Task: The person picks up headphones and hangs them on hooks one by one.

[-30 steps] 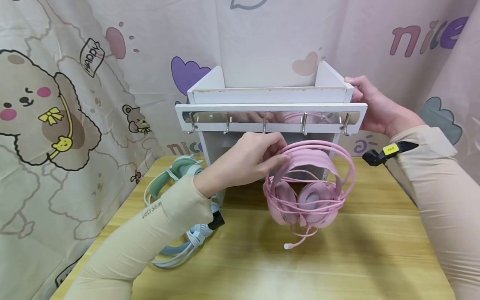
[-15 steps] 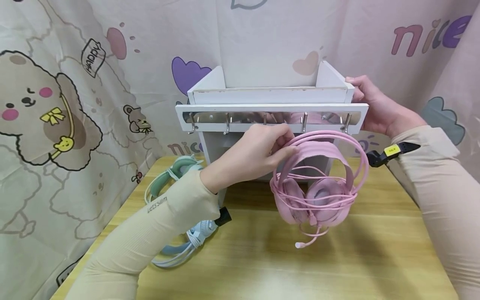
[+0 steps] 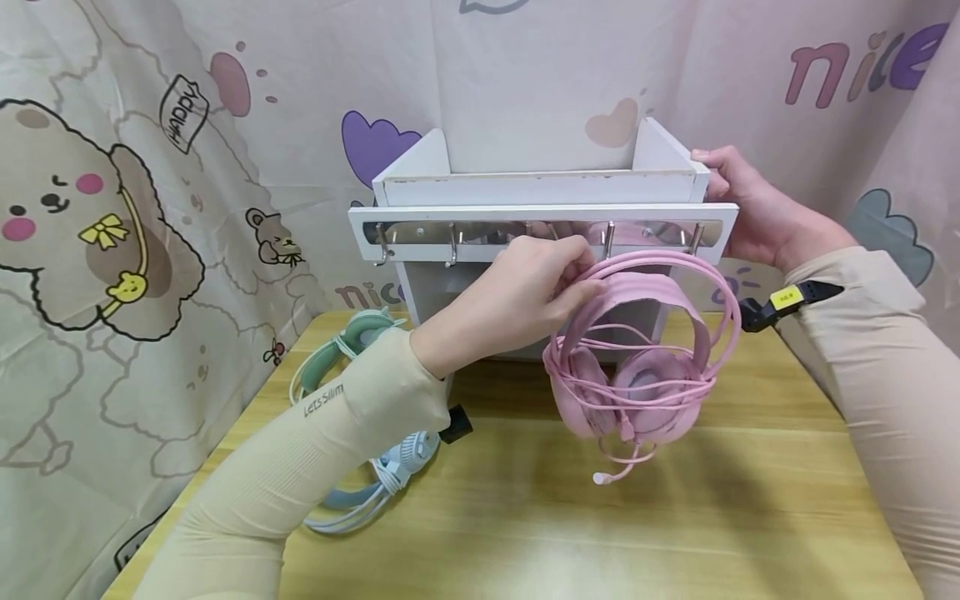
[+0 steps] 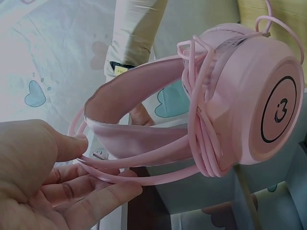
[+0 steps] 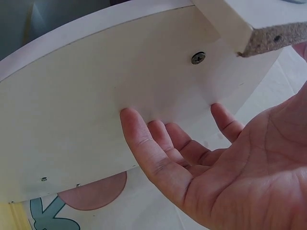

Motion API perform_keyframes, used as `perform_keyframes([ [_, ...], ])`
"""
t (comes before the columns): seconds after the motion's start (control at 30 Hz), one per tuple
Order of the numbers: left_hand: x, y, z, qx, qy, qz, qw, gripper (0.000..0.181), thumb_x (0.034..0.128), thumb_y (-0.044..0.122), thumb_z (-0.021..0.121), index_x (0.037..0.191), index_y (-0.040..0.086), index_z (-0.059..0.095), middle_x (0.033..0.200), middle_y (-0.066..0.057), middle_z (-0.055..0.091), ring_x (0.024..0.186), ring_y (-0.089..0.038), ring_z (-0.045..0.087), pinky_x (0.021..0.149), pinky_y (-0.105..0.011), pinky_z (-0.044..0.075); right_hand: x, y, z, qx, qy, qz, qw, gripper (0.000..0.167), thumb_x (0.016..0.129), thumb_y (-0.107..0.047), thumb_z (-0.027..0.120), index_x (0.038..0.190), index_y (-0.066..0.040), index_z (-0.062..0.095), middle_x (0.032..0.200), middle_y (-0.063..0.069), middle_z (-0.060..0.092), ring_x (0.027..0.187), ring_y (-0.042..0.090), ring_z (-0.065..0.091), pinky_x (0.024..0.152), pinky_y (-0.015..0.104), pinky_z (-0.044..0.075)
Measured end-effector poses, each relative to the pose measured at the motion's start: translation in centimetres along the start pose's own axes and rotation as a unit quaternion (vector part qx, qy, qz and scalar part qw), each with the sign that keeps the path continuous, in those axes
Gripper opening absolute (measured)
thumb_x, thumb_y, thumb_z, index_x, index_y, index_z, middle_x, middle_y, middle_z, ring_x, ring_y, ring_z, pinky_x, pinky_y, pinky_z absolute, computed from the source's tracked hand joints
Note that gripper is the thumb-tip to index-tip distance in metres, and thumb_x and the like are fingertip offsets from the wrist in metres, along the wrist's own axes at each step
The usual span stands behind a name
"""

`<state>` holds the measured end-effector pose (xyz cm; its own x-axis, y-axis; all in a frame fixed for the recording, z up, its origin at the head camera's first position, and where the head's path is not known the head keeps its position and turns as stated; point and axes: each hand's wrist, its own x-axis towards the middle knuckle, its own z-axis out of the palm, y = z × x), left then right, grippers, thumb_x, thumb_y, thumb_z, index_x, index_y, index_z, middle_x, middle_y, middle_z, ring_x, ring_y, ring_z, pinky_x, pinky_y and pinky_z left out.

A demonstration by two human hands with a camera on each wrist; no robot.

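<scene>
My left hand (image 3: 536, 271) pinches the slim double top bars of a pink headset (image 3: 641, 287). The headset hangs above the table, in front of a white wooden rack (image 3: 540, 190) and below its hook rail. Its pink cable is wound around the ear cups, and a mic stalk dangles below. In the left wrist view, thumb and fingers meet at the bars, and a logo marks the outer ear cup (image 4: 280, 108). My right hand (image 3: 765, 208) rests on the rack's right side; in the right wrist view, its fingertips (image 5: 130, 115) touch the side panel (image 5: 86, 115).
Several metal hooks (image 3: 609, 240) line the rack's front rail. On the left of the wooden table (image 3: 525, 533) lie a green headset (image 3: 321, 371) and a light blue headset (image 3: 405, 458), partly behind my left arm. A printed curtain (image 3: 525, 83) hangs behind the rack.
My left hand has carried the pink headset up and to the right, closer to the hook rail. My right hand has stayed on the rack's side.
</scene>
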<state>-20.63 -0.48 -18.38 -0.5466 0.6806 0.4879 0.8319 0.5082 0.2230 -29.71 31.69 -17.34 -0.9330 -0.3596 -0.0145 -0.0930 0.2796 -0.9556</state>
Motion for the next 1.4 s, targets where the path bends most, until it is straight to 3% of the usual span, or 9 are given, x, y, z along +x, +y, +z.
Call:
perform_keyframes([
  [0.37,0.4,0.0,-0.3,0.026,-0.006,-0.008,0.9996,0.016,0.1073,0.025,0.067,0.104,0.009,0.069,0.076,0.003,0.063,0.073,-0.012,0.058,0.068,-0.023,0.047,-0.2,0.2,-0.4,-0.025,-0.003,0.001,0.9997,0.069,0.1,-0.081,0.018,0.149,-0.036,0.038,0.136,-0.007,0.053,0.124,0.02,0.049,0.089,0.044,0.057],
  [0.7,0.5,-0.2,-0.2,0.032,-0.006,-0.01,0.9994,0.016,0.1073,0.024,0.068,0.105,0.008,0.069,0.075,0.003,0.064,0.071,-0.012,0.058,0.068,-0.024,0.047,0.3,0.6,-0.5,-0.002,-0.008,-0.003,1.0,0.066,0.101,-0.077,0.02,0.142,-0.032,0.045,0.128,-0.007,0.062,0.116,0.017,0.057,0.086,0.042,0.059],
  [1.4,1.2,-0.1,0.5,0.051,-0.032,-0.04,0.9974,0.018,0.1097,0.026,0.063,0.105,0.008,0.064,0.076,0.003,0.056,0.074,-0.013,0.057,0.066,-0.024,0.043,0.3,0.5,-0.8,-0.011,-0.021,0.008,0.9997,0.075,0.099,-0.081,0.018,0.157,-0.034,0.03,0.141,-0.005,0.051,0.127,0.02,0.05,0.093,0.043,0.059],
])
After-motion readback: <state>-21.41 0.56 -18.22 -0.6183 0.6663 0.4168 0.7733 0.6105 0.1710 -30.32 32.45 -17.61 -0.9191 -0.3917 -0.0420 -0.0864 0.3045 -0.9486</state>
